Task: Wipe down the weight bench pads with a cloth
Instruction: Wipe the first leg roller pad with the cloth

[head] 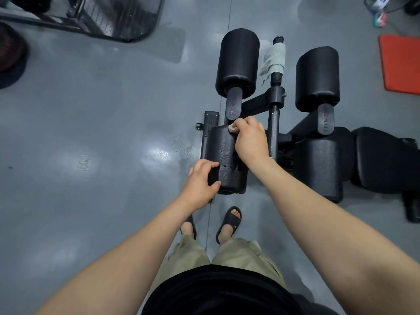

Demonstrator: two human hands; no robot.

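The near end of a black roller pad (223,162) is clasped in the curled grip of the left hand (202,183), a small wadded cloth (233,128) is pinched against the pad's far end in the closed grip of the right hand (251,138), and farther off a grey rag (273,59) is draped over an upright post (276,78).

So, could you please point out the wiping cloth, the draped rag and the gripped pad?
wiping cloth (301,128): head view, bunched end showing.
draped rag (276,58): head view, its middle.
gripped pad (223,151): head view, top face.
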